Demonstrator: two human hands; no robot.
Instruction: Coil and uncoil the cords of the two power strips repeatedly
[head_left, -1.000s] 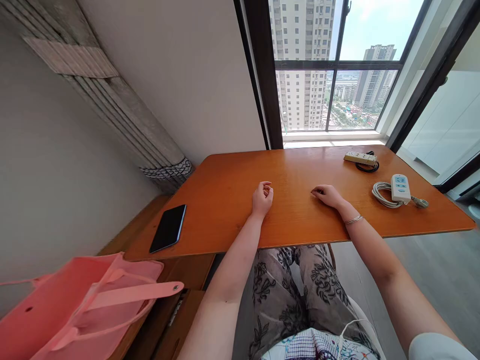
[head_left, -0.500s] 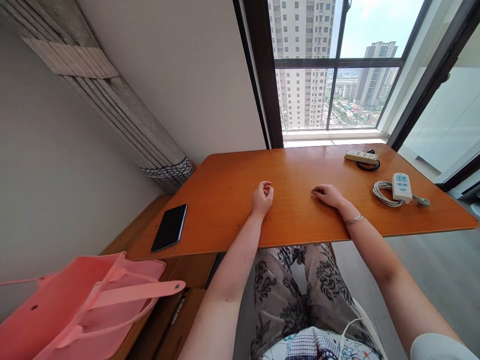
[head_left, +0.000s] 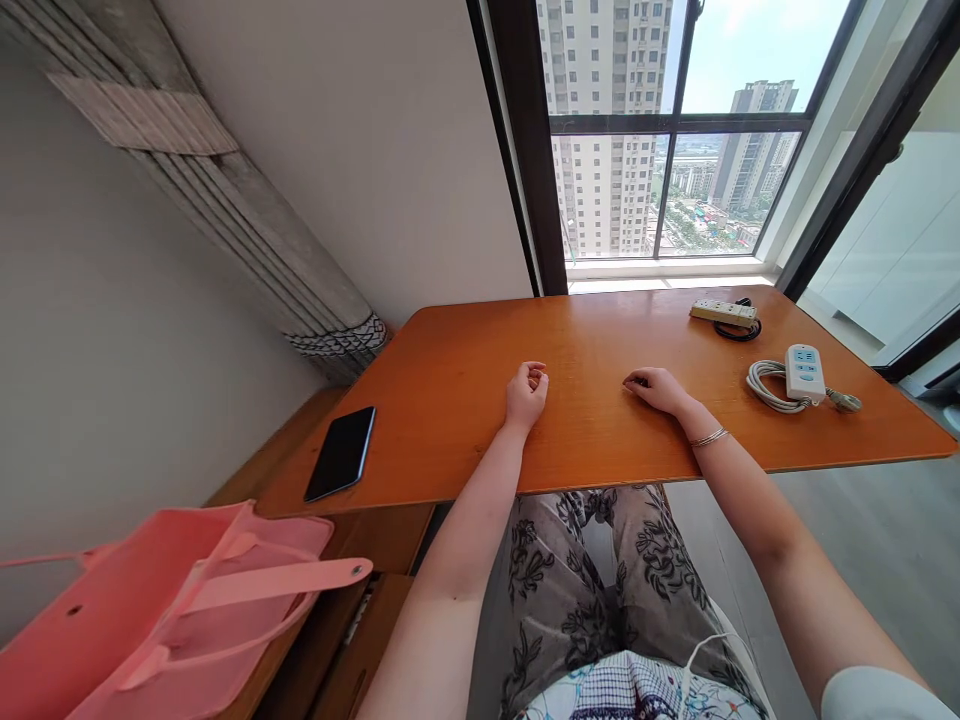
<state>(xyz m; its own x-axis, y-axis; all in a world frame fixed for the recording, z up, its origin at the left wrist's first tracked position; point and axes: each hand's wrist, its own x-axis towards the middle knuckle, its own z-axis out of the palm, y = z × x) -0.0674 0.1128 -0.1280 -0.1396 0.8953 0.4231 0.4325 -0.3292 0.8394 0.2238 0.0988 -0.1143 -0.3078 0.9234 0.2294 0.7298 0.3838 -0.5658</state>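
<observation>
My left hand [head_left: 528, 394] rests on the wooden table [head_left: 450, 400], with its fingers curled loosely inward and nothing visible in them. To the right, my right hand [head_left: 654, 388] lies on the same tabletop, knuckles up, its fingers bent together and their tips turned left. A gap of bare wood separates the two hands. Closest to my right hand is a white power strip [head_left: 805, 374] with a coiled grey cord and plug. Behind it lies a cream power strip [head_left: 724, 314] with a black cord. A dark-screened tablet [head_left: 341, 453] lies near the table's left edge.
A pink bag [head_left: 225, 610] stands open at the lower left, below the table's level. Beyond the far table edge is a window [head_left: 667, 124] with dark frames. A grey curtain [head_left: 247, 230] hangs along the left wall.
</observation>
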